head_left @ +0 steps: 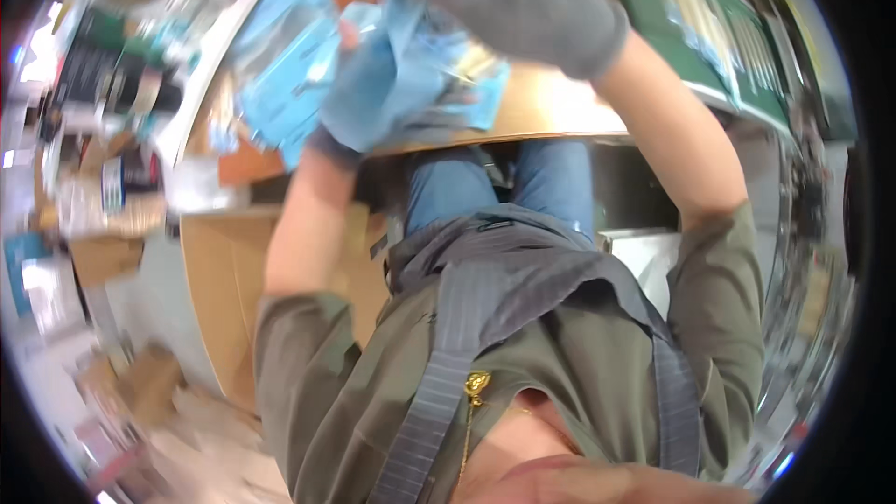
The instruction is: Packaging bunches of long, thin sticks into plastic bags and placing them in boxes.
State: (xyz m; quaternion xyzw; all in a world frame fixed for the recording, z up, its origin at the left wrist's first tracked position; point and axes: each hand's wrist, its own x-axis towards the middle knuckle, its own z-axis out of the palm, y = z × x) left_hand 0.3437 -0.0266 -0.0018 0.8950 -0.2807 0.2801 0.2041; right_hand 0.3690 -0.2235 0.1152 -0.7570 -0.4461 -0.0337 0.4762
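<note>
Both my hands wear grey gloves that leave fingertips bare, and both are raised over the table, blurred by motion. Light-blue plastic film, which looks like a bag (411, 61), stretches between them. My left hand (359, 98) is mostly covered by this blue film; its bare thumb tip shows, and the fingers seem wrapped round the film. Higher up, my right hand (518, 5) is closed at the film's upper end, a bare fingertip showing at its left. What is inside the film cannot be made out.
More blue plastic bags (294, 75) lie on the wooden table (551, 107), left of my hands. An orange-brown piece (250, 163) sits at its near left edge. A cardboard box (219, 289) stands below. At the right is a green tray with pale strips (719, 33).
</note>
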